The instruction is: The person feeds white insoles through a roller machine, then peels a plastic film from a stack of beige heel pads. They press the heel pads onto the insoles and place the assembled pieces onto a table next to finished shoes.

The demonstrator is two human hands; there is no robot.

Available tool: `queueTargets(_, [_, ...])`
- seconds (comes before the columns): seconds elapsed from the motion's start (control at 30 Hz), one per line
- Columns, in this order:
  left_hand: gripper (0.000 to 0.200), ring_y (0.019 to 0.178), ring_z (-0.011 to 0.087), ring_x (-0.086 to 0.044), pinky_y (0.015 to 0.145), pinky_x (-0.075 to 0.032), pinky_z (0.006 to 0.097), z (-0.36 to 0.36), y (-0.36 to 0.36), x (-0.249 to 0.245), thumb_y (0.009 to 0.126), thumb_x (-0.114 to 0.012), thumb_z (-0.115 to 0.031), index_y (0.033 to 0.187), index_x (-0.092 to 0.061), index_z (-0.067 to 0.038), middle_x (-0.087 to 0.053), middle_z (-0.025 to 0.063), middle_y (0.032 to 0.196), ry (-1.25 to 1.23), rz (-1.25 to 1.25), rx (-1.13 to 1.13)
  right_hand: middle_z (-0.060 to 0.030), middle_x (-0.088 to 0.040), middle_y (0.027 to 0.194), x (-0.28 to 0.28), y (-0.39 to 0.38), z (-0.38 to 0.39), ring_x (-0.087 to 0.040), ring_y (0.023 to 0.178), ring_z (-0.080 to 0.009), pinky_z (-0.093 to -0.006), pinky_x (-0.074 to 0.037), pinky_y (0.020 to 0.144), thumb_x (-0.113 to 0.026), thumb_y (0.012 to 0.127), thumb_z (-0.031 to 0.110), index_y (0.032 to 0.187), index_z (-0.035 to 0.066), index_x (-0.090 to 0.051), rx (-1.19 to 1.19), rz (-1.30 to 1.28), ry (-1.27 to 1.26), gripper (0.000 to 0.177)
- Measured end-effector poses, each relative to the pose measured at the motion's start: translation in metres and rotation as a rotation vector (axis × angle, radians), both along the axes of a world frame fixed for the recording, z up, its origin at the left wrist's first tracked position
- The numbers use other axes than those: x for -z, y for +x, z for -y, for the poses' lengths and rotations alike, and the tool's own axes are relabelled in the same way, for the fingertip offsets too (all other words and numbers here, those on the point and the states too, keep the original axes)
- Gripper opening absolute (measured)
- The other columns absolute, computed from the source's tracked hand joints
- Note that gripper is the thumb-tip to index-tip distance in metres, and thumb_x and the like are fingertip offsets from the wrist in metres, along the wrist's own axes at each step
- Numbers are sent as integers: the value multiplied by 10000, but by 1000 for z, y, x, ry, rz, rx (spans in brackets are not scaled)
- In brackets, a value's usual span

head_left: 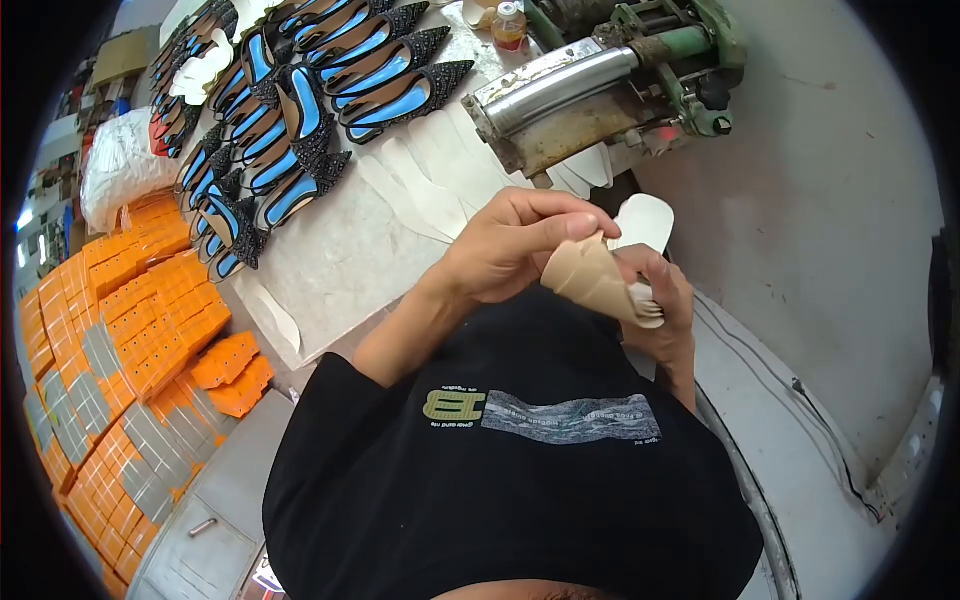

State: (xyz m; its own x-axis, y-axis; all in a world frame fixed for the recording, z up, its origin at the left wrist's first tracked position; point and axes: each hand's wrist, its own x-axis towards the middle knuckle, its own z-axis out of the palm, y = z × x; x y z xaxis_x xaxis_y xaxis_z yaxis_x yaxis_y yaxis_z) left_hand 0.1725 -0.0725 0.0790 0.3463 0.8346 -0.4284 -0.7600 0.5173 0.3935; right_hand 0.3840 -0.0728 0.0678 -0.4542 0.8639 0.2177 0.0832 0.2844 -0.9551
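In front of my chest, a small stack of beige shoe insoles (590, 280) is fanned and bent between my hands. My left hand (510, 245) is closed, its thumb and forefinger pinching the stack's upper edge. My right hand (668, 305) wraps round the other end, where several layered edges show beside the thumb. A pale rounded insole end (645, 222) sticks up beyond the fingers. Just past my hands stands a green machine with a shiny metal roller (565, 90). White insoles (425, 190) lie overlapping on the table to its left.
Rows of black pointed shoes (400, 100) with blue linings cover the table's far left. A bottle of amber liquid (509, 27) stands behind the roller. One white insole (268, 312) lies at the table's left edge. Orange stacked boxes (150, 320) fill the left side, near a plastic bag (125, 165).
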Motion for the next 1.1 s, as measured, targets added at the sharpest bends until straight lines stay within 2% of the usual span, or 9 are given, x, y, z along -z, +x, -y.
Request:
queueTargets(0.13, [136, 709, 101, -578, 631, -486, 191, -3, -9, 2, 920, -575, -64, 1026, -645, -18, -638, 69, 870, 181, -15, 22, -103, -658, 951, -15, 3, -16, -602, 737, -200, -296, -493, 670, -717, 700, -36, 1205, 49, -596, -180, 52, 174, 527])
queueTargets(0.3, [101, 701, 112, -572, 608, -487, 209, -12, -12, -11, 920, -561, -32, 994, -626, -9, -616, 74, 847, 225, -441, -150, -117, -661, 951, -18, 5, -28, -607, 730, -218, -290, -494, 665, -688, 741, 6, 1178, 60, -629, -339, 98, 341, 444])
queueTargets(0.47, [109, 695, 122, -569, 582, -476, 205, -19, 0, -28, 910, -567, 16, 1015, -598, 11, -605, 89, 896, 776, -1179, -539, -117, -675, 987, -2, 5, -41, -632, 777, -207, -256, -501, 676, -655, 789, 40, 1121, 23, -651, -134, 122, 635, 332])
queueTargets(0.6, [126, 798, 169, -622, 594, -471, 213, -64, -6, -20, 905, -581, 24, 1032, -589, 21, -624, 113, 940, 767, -1070, -823, -94, -691, 983, 36, 19, -48, -627, 836, -155, -242, -505, 709, -656, 841, 1, 1052, -68, -645, 351, 145, -477, 222])
queueTargets(0.7, [134, 870, 201, -639, 648, -478, 230, -90, -53, -6, 881, -650, -25, 1001, -606, 16, -638, 135, 963, 659, -974, -831, -90, -692, 956, 78, 34, -61, -621, 808, -148, -243, -502, 696, -665, 841, 5, 1054, -72, -637, 312, 131, -481, 228])
queueTargets(0.87, [348, 914, 181, -599, 853, -477, 303, -139, -102, 76, 932, -600, -232, 1145, -570, 41, -617, 99, 1010, 270, -1218, -218, -86, -690, 926, 96, 26, -85, -616, 758, -143, -241, -497, 680, -680, 840, 16, 1046, -75, -630, 199, 106, -487, 230])
queueTargets(0.93, [371, 934, 184, -594, 865, -469, 323, -161, -92, 96, 925, -608, -226, 1167, -566, 52, -616, 108, 1029, -124, -900, 29, -86, -688, 922, 88, 13, -98, -616, 736, -144, -239, -495, 676, -687, 839, 23, 1035, -74, -631, 119, 73, -439, 226])
queueTargets(1.0, [168, 847, 197, -624, 676, -481, 252, -173, -106, 121, 827, -709, -48, 972, -628, -22, -643, 114, 951, 71, -917, 354, -86, -689, 913, 79, 10, -99, -623, 747, -145, -243, -500, 683, -688, 846, 41, 1028, -67, -635, 133, 90, -411, 218])
queueTargets(1.1, [401, 918, 188, -598, 839, -480, 310, -186, -106, 99, 884, -651, -211, 1156, -564, 70, -617, 128, 1007, 270, -734, 352, -87, -692, 887, 64, 14, -87, -644, 779, -149, -255, -516, 704, -689, 868, 94, 1008, -44, -646, 197, 130, -348, 201])
